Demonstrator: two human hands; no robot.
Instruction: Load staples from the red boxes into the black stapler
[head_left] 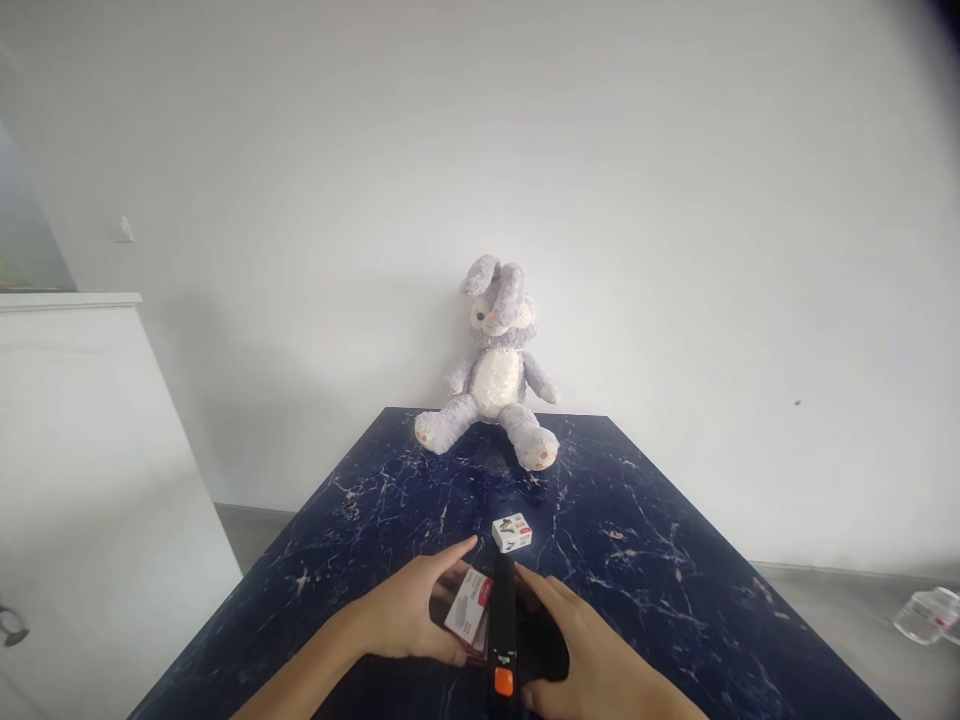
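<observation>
A black stapler with an orange button at its near end lies lengthwise at the near part of the table. My right hand curves around its right side, index finger and thumb reaching its edge. Left of the stapler, a white-and-red box printed with a row of staples is tilted. My left hand is bent round that box, thumb at its near end and other fingers behind it. Just beyond the stapler's far end sits a small white box with printed clips and red marks. A dark patch inside my right hand is unclear.
A lilac plush rabbit sits at the far edge of the dark blue marbled table, against the white wall. To the left stands a white cabinet. A clear plastic bottle is low at the far right.
</observation>
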